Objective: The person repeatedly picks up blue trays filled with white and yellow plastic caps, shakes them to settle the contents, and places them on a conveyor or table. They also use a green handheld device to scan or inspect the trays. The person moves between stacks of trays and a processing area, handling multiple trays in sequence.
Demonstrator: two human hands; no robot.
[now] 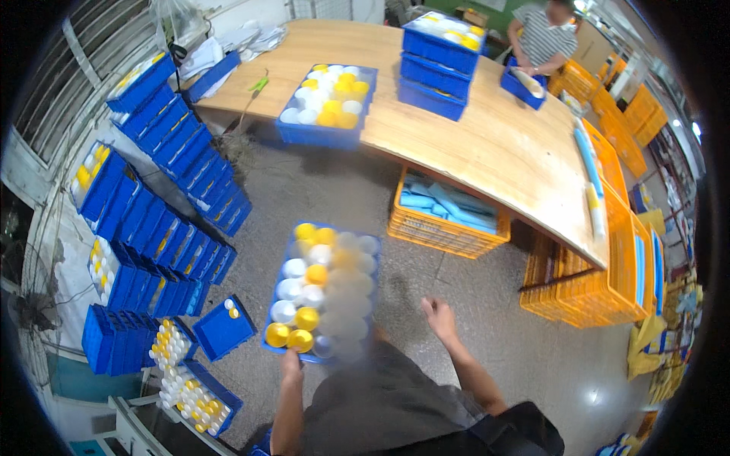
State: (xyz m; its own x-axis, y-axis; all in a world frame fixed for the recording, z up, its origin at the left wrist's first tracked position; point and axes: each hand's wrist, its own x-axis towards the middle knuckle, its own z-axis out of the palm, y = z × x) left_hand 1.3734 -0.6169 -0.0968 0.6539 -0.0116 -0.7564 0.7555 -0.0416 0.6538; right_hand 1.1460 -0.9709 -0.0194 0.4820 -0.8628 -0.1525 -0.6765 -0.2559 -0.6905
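In front of my body, a blue plastic crate (268,304) is filled with white and yellow round caps or cups (306,295). My left hand (291,363) grips its near left corner, fingers mostly hidden beneath the rim. A hazy smear covers the crate's right half, so the pieces there are indistinct. To the right of the crate, apart from it, my right hand (439,317) hangs in the air with loosely bent fingers and nothing visible in it. Left of the crate, a shallow blue crate (220,334) on the floor holds a few white and yellow pieces.
Tall stacks of blue crates (163,220) line the left wall. A curved wooden table (502,129) carries another filled blue crate (319,135) and a crate stack (433,80). Orange crates (449,239) stand underneath and to the right. A person (544,38) handles a blue bin beyond the table.
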